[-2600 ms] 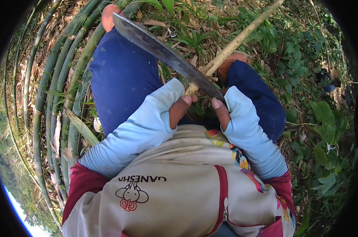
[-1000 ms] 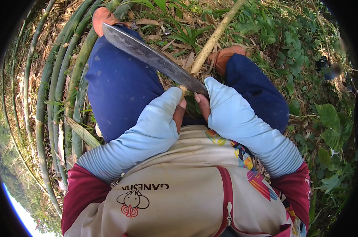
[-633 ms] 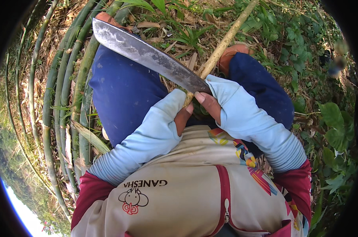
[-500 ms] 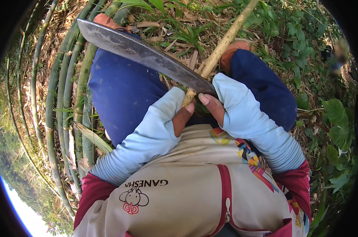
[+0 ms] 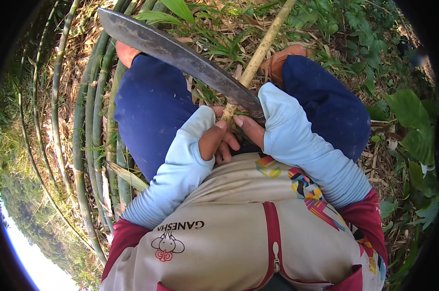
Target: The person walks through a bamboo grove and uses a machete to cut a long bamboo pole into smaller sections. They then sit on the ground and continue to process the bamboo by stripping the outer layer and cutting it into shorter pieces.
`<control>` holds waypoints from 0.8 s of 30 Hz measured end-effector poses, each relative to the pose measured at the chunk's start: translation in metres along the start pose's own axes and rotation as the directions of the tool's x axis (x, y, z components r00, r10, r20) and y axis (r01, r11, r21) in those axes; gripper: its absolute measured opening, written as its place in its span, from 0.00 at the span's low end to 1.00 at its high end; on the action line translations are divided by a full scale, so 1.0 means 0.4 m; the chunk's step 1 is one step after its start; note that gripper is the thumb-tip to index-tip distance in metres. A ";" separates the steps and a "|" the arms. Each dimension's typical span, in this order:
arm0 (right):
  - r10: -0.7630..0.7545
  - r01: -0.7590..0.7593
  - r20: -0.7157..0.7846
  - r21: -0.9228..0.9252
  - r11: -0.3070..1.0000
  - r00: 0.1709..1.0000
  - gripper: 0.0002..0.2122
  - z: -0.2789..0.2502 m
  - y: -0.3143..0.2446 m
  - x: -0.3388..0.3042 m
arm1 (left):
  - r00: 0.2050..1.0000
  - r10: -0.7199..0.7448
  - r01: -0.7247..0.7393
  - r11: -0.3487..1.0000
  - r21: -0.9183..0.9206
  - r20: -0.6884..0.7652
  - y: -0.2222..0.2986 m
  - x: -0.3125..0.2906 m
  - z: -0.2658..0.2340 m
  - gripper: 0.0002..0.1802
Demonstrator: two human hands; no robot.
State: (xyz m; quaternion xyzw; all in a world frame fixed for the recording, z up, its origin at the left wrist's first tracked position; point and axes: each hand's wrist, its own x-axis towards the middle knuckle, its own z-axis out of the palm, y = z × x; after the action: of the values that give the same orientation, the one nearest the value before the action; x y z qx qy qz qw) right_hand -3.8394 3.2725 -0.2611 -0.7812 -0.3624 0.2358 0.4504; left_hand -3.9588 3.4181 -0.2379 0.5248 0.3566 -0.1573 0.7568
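A long pale, yellowish stick (image 5: 264, 51) slants from the ground ahead toward my lap. Its near end lies between the thumb and a finger of my left hand (image 5: 213, 139), while the other fingers of that hand curl below. My right hand (image 5: 275, 116) is closed on a machete, its handle hidden beneath the hand and light blue sleeve. The dark, worn machete blade (image 5: 176, 52) reaches up to the left and crosses over the stick near its lower end. The right thumb tip rests close against the stick. Sleeve cloth covers the backs of both hands.
My bent knees in blue trousers (image 5: 154, 106) flank the work, with a brownish-orange boot (image 5: 282, 60) beyond the right knee. Several green bamboo stalks (image 5: 79, 145) stretch along the left. Dry leaves, grass and broad-leaved plants (image 5: 413, 126) cover the ground around.
The machete tip has risen a little. My left hand has shifted slightly left, and its fingers now show on both sides of the stick. The right hand stays closed on the machete.
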 end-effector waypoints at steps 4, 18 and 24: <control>0.027 -0.027 0.001 0.011 1.000 1.000 0.10 -0.025 0.002 -0.021 | 0.996 0.021 -0.007 0.989 0.150 -0.092 0.012 0.021 0.022 0.14; -0.007 0.006 0.064 0.010 1.000 0.998 0.14 -0.093 0.011 -0.069 | 0.998 -0.039 0.038 0.999 -0.038 -0.048 -0.035 0.062 0.005 0.18; 0.078 -0.077 0.056 -0.023 0.997 0.995 0.22 -0.076 0.053 -0.103 | 0.990 -0.134 0.133 0.991 0.029 0.041 -0.005 0.047 0.000 0.15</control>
State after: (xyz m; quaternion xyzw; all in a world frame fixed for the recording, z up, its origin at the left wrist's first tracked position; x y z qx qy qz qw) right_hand -3.8365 3.2173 -0.2631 -0.7923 -0.3468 0.2714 0.4224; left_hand -3.9470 3.4199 -0.2526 0.5060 0.3726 -0.2234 0.7451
